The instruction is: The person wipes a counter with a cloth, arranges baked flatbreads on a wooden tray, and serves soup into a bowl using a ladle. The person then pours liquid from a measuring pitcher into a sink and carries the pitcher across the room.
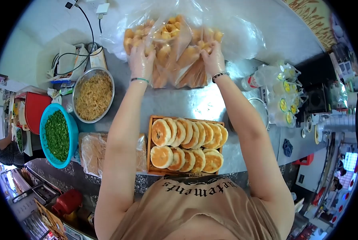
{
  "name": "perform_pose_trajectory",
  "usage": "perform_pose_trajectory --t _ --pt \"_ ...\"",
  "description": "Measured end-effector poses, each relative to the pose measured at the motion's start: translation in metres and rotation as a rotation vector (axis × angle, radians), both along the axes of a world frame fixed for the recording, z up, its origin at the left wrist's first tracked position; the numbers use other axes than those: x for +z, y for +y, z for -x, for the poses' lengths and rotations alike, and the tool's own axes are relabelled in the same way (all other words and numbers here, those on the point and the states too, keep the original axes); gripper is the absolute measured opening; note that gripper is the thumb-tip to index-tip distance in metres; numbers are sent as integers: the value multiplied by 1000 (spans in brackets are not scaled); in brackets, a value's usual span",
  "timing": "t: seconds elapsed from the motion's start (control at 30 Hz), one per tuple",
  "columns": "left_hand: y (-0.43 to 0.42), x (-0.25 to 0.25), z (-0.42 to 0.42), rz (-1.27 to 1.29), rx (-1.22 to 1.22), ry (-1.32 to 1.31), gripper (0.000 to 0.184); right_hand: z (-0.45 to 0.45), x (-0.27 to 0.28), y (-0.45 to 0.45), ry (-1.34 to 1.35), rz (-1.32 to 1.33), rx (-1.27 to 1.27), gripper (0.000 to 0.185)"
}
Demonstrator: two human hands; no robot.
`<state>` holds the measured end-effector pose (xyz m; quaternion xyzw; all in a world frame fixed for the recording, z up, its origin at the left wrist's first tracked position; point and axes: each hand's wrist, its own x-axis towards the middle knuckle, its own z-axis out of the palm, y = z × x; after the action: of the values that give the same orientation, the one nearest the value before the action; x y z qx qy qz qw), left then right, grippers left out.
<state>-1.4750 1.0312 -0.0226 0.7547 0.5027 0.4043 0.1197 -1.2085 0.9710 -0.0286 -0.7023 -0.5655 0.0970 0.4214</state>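
At the back of the metal counter stands a large clear plastic bag [175, 52] full of long golden-brown fried dough sticks [189, 56]. My left hand [142, 61], in a thin clear glove, grips the bag's left side, its fingers curled into the plastic. On the opposite side my right hand [213, 60], gloved the same way, has its fingers bent around the bag. The plastic partly hides the fingertips of both hands. Nearer to me, a wooden tray [150, 148] holds two rows of round browned flatbreads [162, 132].
To the left are a metal bowl of shredded food [93, 96], a turquoise basin of chopped greens [58, 136] and a wrapped brown packet [93, 154]. Lidded cups [283, 105] and a round metal pan [260, 112] stand right. Another person [11, 150] is at far left.
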Motion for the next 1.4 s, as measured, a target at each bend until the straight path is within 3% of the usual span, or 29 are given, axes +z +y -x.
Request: perform_pose_trajectory --t 0.1,0.2,0.23,0.4,0.47,0.57,0.6,0.63,0.67,0.7,0.73,0.77,0.8,0.83,0.9,0.93,1.0,1.03,1.07,1.13,1.27,1.33,1.4 --pt "11 -31 -1 8 132 22 55 -6 7 8 88 161 -40 58" --pt "12 -20 6 -6 161 67 72 -14 5 -2 -4 119 5 55" --pt "7 -14 8 -64 157 47 76 -21 -9 -4 321 101 127 61" --pt "-35 -6 26 -143 158 -4 84 -46 -30 -53 151 146 151 62" --pt "-31 -4 36 -45 68 33 120 -45 -22 -63 155 225 91 64" --pt "-49 0 39 -38 128 11 124 -38 -8 -81 289 387 -11 68" --pt "-55 9 43 -10 146 20 128 -55 -24 -86 214 311 38 71" --pt "-80 41 47 -72 185 49 115 -64 -39 -81 149 215 105 73" --pt "-105 69 46 -134 241 91 103 -46 -13 -96 306 301 124 73" --pt "-60 -3 64 36 197 59 83 -84 -53 -90 5 314 156 65" --pt "-70 -19 69 -75 275 146 86 -51 -25 -103 376 423 9 58" --pt "-87 -19 74 -56 286 92 89 -106 -77 -94 634 540 192 60" --pt "-117 -16 80 41 252 -41 96 -96 -79 -100 812 483 109 68" --pt "-139 -33 78 -55 363 -17 103 -49 -58 -126 527 323 125 78" --pt "-194 -63 73 -87 293 -63 106 -17 -42 -155 453 375 231 74" --pt "-248 -42 71 2 243 -55 101 -5 -46 -165 444 394 307 70" --pt "-316 -59 59 57 147 -62 91 17 -46 -191 386 456 467 61" --pt "-366 -34 59 258 138 -40 87 32 -43 -207 350 485 554 58" --pt "-395 -49 50 260 142 -211 85 44 -42 -220 351 486 610 58" --pt "-466 -32 49 477 74 -353 85 75 -42 -249 371 501 784 52" --pt "-560 -41 71 578 204 -413 84 161 -24 -320 289 653 998 48" --pt "-582 -40 98 519 308 -460 83 215 -11 -366 411 742 1152 43" --pt "-603 -28 137 584 465 -537 83 258 -37 -389 419 720 1298 42"
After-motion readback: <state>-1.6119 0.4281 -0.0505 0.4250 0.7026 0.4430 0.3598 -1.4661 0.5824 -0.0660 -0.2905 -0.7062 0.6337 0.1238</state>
